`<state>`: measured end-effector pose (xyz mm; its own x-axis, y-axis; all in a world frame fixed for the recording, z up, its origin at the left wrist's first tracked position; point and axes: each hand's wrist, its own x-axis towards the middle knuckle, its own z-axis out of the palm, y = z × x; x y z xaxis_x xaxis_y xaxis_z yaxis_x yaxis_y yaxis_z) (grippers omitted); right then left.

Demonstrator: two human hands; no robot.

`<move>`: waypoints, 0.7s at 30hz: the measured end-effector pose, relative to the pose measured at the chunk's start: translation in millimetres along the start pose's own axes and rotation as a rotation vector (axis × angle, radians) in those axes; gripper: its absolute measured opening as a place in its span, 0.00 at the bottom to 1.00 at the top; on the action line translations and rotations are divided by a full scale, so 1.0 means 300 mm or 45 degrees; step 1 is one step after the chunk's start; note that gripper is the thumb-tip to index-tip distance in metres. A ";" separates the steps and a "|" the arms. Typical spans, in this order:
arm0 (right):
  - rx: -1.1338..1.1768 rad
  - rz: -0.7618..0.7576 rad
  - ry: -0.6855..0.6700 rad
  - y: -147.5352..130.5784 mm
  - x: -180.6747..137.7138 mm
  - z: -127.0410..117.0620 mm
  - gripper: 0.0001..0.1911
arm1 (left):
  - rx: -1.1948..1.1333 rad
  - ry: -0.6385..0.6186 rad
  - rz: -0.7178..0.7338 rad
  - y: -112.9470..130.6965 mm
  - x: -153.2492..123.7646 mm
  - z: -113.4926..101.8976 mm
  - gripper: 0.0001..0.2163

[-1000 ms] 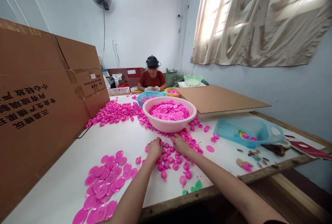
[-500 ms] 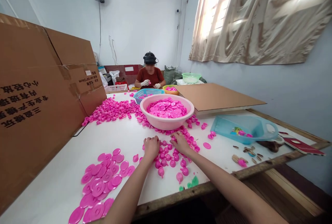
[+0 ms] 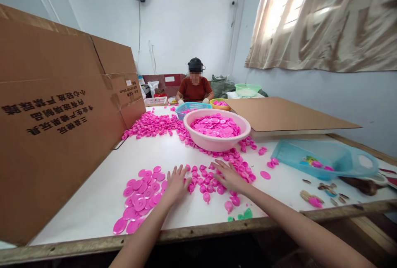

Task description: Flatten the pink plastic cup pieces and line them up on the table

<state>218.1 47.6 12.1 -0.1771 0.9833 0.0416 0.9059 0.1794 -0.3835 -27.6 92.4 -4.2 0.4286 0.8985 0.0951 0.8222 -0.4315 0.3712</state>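
Observation:
My left hand (image 3: pixel 176 182) lies flat on the white table (image 3: pixel 93 202) with fingers spread, between a patch of flat pink discs (image 3: pixel 141 191) and a scatter of small pink caps (image 3: pixel 207 182). My right hand (image 3: pixel 227 175) rests open, palm down, on those small caps, fingers stretched toward the pink basin (image 3: pixel 217 140) heaped with pink discs. Neither hand visibly holds anything.
A tall brown cardboard sheet (image 3: pixel 56 115) stands along the left. A flat cardboard sheet (image 3: pixel 288 116) and a blue tray (image 3: pixel 325 159) lie at right. More pink caps (image 3: pixel 151 125) pile behind. A person in a red shirt (image 3: pixel 195 88) works at the far end beside baskets.
Both hands were closed among the caps and have now opened flat. The left hand has shifted toward the flat discs. The view has swung left.

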 end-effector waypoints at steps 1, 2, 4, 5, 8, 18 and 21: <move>-0.033 -0.037 -0.051 -0.025 -0.009 0.010 0.30 | 0.001 -0.043 -0.003 0.008 -0.007 0.011 0.23; -0.056 -0.058 -0.100 -0.052 -0.016 0.018 0.31 | -0.002 -0.052 0.001 0.015 -0.010 0.014 0.23; -0.071 -0.054 -0.106 -0.107 -0.027 0.023 0.31 | -0.026 0.058 -0.004 0.011 -0.008 -0.010 0.21; -0.063 -0.047 -0.051 -0.136 -0.031 0.018 0.30 | -0.053 0.175 -0.033 -0.003 -0.007 -0.035 0.19; 0.040 -0.156 0.125 -0.243 -0.029 0.006 0.25 | -0.191 0.616 -0.194 -0.083 -0.026 -0.142 0.16; -0.043 -0.304 0.007 -0.540 0.056 0.277 0.10 | -0.489 0.523 -0.078 -0.155 -0.141 -0.233 0.12; -0.046 -0.332 0.016 -0.492 0.021 0.281 0.08 | -0.367 0.247 0.042 -0.113 -0.137 -0.168 0.11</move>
<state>50.9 24.8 -8.7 -0.4018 0.9040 0.1463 0.8436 0.4275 -0.3248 -91.9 74.2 25.8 0.3514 0.8948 0.2753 0.6577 -0.4452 0.6076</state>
